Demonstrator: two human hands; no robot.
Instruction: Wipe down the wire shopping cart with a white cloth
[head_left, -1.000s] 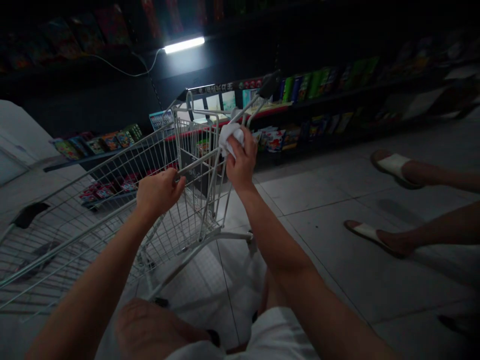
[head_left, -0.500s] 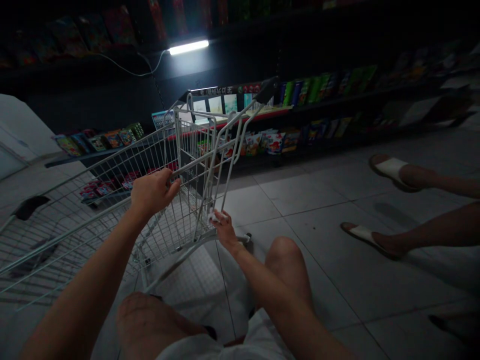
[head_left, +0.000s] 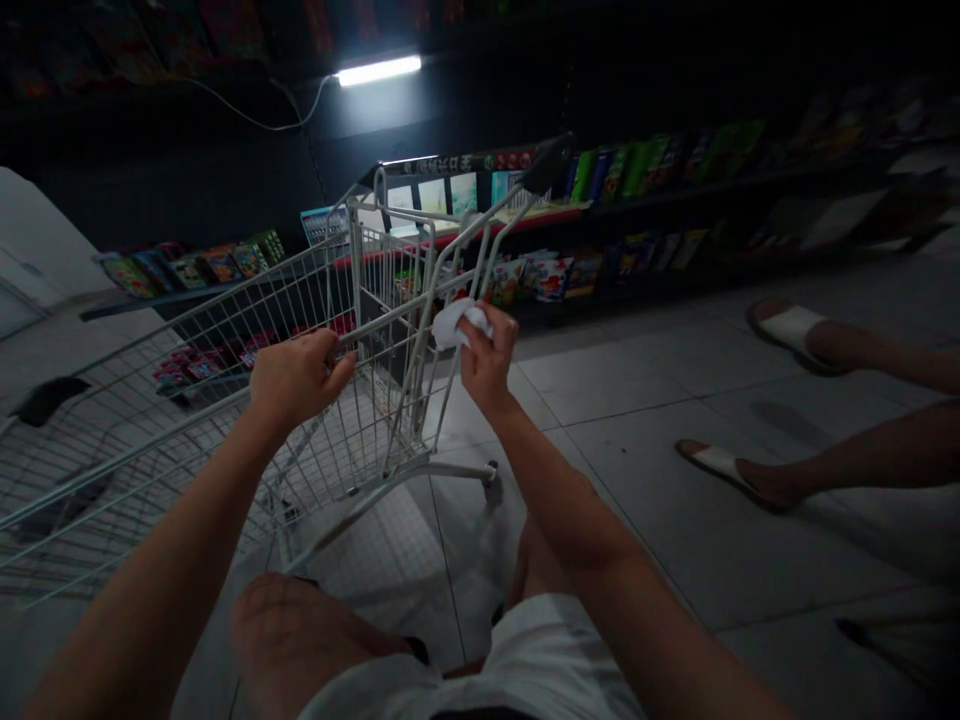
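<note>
A white wire shopping cart (head_left: 360, 290) stands in front of me, its basket reaching to the left and its frame rising ahead. My left hand (head_left: 298, 378) is wrapped around a pale horizontal bar of the cart. My right hand (head_left: 487, 360) grips a crumpled white cloth (head_left: 454, 325), which presses against an upright cart tube. Part of the cart's lower frame and a small caster (head_left: 491, 478) show below that hand. My own knees and white shorts (head_left: 480, 670) fill the bottom of the view.
Low dark shelves (head_left: 637, 235) with colourful packaged goods run behind the cart, under a strip light (head_left: 379, 70). To the right, a person's bare legs and white slides (head_left: 787, 330) rest on the grey tile floor (head_left: 622, 400). A white appliance (head_left: 30, 260) stands at the left.
My right hand has risen from the cart's lower frame to the upright tube, and the white cloth now shows clearly in it. My left hand stays on the bar.
</note>
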